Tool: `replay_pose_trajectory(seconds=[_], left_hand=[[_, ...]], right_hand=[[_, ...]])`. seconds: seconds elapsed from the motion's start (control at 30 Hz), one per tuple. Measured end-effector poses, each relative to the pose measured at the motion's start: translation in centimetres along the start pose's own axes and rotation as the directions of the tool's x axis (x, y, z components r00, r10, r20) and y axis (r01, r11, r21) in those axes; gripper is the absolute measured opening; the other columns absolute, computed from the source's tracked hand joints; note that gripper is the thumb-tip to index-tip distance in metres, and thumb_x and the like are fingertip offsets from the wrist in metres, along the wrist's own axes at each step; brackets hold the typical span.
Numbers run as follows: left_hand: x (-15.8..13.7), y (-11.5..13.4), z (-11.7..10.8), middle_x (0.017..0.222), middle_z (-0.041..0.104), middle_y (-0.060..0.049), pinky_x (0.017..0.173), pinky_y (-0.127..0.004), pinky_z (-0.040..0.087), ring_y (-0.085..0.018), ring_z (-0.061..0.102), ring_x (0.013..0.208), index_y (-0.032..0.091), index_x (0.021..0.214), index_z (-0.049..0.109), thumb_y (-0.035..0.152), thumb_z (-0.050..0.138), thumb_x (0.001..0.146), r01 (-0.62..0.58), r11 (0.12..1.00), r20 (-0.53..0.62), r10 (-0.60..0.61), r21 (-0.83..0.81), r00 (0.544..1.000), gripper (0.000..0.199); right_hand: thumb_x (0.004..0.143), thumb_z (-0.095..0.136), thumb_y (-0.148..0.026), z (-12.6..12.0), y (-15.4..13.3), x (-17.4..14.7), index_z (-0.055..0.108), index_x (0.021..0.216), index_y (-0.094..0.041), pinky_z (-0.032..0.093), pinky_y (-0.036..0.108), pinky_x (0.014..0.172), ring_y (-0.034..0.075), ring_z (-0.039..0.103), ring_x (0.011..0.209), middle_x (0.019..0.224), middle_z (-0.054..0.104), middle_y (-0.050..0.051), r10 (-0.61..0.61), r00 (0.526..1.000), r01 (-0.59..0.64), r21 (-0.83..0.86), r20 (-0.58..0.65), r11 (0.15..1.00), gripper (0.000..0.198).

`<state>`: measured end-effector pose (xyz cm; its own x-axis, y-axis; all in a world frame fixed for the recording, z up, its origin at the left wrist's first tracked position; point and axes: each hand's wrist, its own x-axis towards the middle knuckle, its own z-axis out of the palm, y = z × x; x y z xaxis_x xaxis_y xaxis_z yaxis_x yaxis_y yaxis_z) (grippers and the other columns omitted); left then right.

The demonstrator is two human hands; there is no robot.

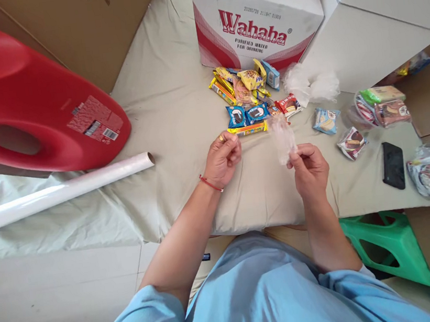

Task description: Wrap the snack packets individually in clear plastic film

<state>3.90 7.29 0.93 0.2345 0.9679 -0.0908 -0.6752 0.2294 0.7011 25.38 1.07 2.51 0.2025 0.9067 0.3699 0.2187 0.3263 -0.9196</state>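
Note:
My right hand (310, 169) pinches the lower end of a small clear plastic bag (282, 141), which stands up thin and crumpled from the fingertips. My left hand (223, 157), with a red cord at the wrist, is closed, thumb against fingers; whether anything is inside is hidden. Just beyond it lies a yellow-orange snack packet (248, 128). Behind that packet sit two blue snack packets (236, 116) side by side and a red snack packet (289, 105). Farther back is a pile of mostly yellow snack packets (250, 80).
Crumpled clear bags (324, 86) lie before the Wahaha carton (256, 23). To the right are a light blue packet (326, 120), a brown-and-white packet (352, 143), a filled bag (391, 112) and a black phone (392, 165). At left are a red jug (47, 119) and white roll (84, 187).

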Motion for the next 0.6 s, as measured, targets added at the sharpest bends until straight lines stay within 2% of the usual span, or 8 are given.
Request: replay_pose_trajectory(seconds=[0.07,0.13,0.2,0.3,0.43,0.5,0.6], left_hand=[[-0.3,0.0,0.3,0.064,0.046,0.005,0.042,-0.019,0.015,-0.004,0.033,0.048,0.018,0.070,0.057,0.065,0.084,0.076,0.124,0.991,0.111,-0.129,0.049,0.985,0.054],[-0.5,-0.1,0.6,0.065,0.049,0.003,0.041,-0.020,0.013,-0.004,0.035,0.048,0.017,0.073,0.060,0.075,0.079,0.075,0.198,0.973,0.145,-0.214,0.119,0.966,0.062],[-0.6,-0.4,0.8,0.069,0.052,0.003,0.042,-0.020,0.012,-0.004,0.037,0.049,0.017,0.078,0.061,0.076,0.082,0.072,0.204,0.966,0.113,-0.223,0.159,0.968,0.063],[-0.4,-1.0,0.9,0.068,0.051,0.005,0.046,-0.020,0.018,-0.004,0.036,0.051,0.018,0.078,0.058,0.067,0.090,0.066,0.147,0.968,0.054,-0.161,0.201,0.986,0.059],[-0.2,-1.4,0.7,0.066,0.051,0.006,0.053,-0.022,0.028,-0.006,0.038,0.057,0.018,0.075,0.058,0.060,0.093,0.065,0.092,0.953,0.043,-0.109,0.288,0.993,0.055],[-0.2,-1.5,0.6,0.066,0.052,0.006,0.055,-0.023,0.030,-0.007,0.039,0.058,0.018,0.076,0.059,0.061,0.091,0.067,0.071,0.945,0.066,-0.096,0.321,0.993,0.054],[-0.2,-1.4,0.6,0.069,0.055,0.005,0.060,-0.023,0.036,-0.008,0.044,0.062,0.018,0.078,0.062,0.064,0.088,0.070,0.021,0.927,0.115,-0.069,0.375,0.991,0.053]], right_hand=[[0.099,0.071,-0.028,0.8,-0.5,-0.4,0.069,0.095,-0.025,0.051,0.031,0.074,0.017,0.062,0.084,0.095,0.064,0.003,-0.169,0.984,0.177,-0.178,0.061,0.968,0.004],[0.099,0.068,-0.021,1.6,-0.8,-0.8,0.070,0.101,-0.026,0.053,0.034,0.080,0.019,0.064,0.092,0.099,0.067,0.005,-0.270,0.944,0.317,-0.286,0.191,0.904,0.006],[0.100,0.065,-0.017,2.3,-0.6,-1.3,0.070,0.104,-0.027,0.054,0.035,0.082,0.019,0.064,0.092,0.101,0.068,0.006,-0.311,0.899,0.407,-0.325,0.309,0.854,0.012],[0.101,0.062,-0.018,3.0,0.0,-1.9,0.071,0.103,-0.027,0.054,0.035,0.079,0.020,0.064,0.091,0.101,0.070,0.007,-0.292,0.868,0.439,-0.346,0.402,0.829,0.013],[0.104,0.060,-0.027,3.1,0.3,-2.2,0.070,0.100,-0.025,0.055,0.037,0.084,0.020,0.066,0.094,0.103,0.071,0.008,-0.180,0.883,0.340,-0.327,0.433,0.881,0.011],[0.103,0.062,-0.039,2.9,0.2,-2.0,0.068,0.101,-0.024,0.056,0.036,0.083,0.020,0.067,0.092,0.101,0.070,0.007,-0.070,0.907,0.205,-0.292,0.415,0.934,0.016],[0.101,0.059,-0.062,2.8,-0.1,-1.7,0.063,0.102,-0.024,0.055,0.031,0.071,0.017,0.064,0.077,0.091,0.068,0.003,0.130,0.949,-0.072,-0.202,0.287,0.977,0.038]])
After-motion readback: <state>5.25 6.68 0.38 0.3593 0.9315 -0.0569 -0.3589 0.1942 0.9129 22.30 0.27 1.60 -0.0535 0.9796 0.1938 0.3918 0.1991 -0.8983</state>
